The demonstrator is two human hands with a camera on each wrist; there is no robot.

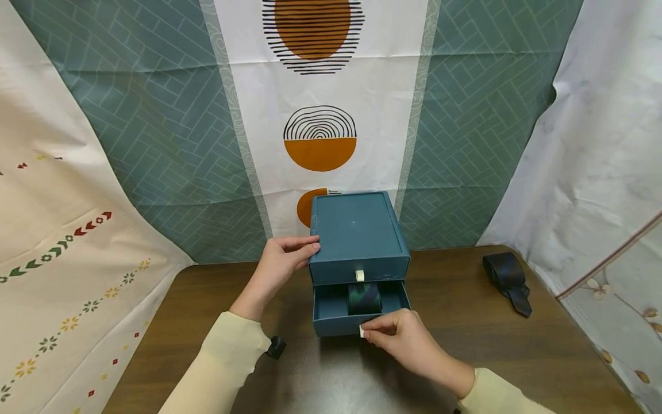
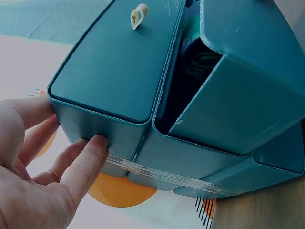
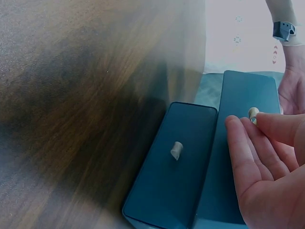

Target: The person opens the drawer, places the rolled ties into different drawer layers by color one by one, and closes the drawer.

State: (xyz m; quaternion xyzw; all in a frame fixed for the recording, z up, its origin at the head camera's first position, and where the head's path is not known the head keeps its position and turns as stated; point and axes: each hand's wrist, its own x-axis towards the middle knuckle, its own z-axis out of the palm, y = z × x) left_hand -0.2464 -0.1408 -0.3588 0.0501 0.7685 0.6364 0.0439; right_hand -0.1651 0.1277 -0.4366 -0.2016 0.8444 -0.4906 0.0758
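A teal drawer box (image 1: 357,230) stands on the table, its middle drawer (image 1: 336,328) pulled out. Inside lies a rolled necktie (image 1: 364,299), dark green and navy. My right hand (image 1: 408,342) pinches the cream pull tab (image 3: 253,114) of this drawer between thumb and fingers. The left hand (image 1: 281,264) rests its fingertips on the box's upper left edge and side, fingers nearly straight. Above, the top drawer with its own tab (image 1: 360,276) is closed. The right wrist view shows a closed bottom drawer (image 3: 171,176) under the pulled-out one.
A second rolled dark necktie (image 1: 507,279) lies at the right of the brown wooden table (image 1: 465,328), its tip trailing forward. Patterned cloth (image 1: 320,86) hangs behind the box, with more cloth at both sides. Clear tape (image 2: 162,176) runs across the box's side.
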